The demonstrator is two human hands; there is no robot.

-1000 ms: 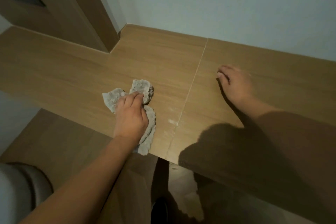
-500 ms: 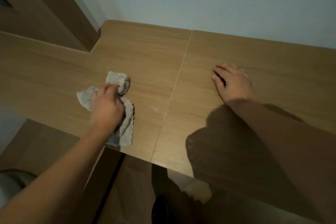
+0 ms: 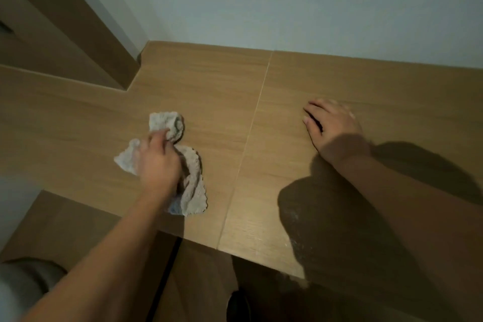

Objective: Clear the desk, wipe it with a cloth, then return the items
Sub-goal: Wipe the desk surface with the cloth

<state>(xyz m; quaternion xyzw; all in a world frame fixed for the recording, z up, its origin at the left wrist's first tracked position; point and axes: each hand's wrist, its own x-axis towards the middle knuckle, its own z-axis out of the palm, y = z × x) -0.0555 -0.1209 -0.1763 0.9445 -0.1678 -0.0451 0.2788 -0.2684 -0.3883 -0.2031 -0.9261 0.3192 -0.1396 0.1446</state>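
Note:
A crumpled grey cloth (image 3: 193, 185) lies on the wooden desk (image 3: 214, 91), left of the seam between its two panels. My left hand (image 3: 156, 162) lies on top of the cloth with the fingers bent round its bunched middle, pressing it to the desk. My right hand (image 3: 332, 123) rests flat on the right panel, fingers spread and holding nothing. No other items stand on the visible desk surface.
A pale wall (image 3: 287, 2) backs the desk. A wooden cabinet side (image 3: 78, 23) rises at the back left, where the desk steps round it. Pale dust specks (image 3: 292, 219) lie near the front edge. The floor (image 3: 203, 282) shows below the desk front.
My left hand has slid the cloth leftward, away from the seam, and a little toward the back. My right hand has stayed planted on the right panel.

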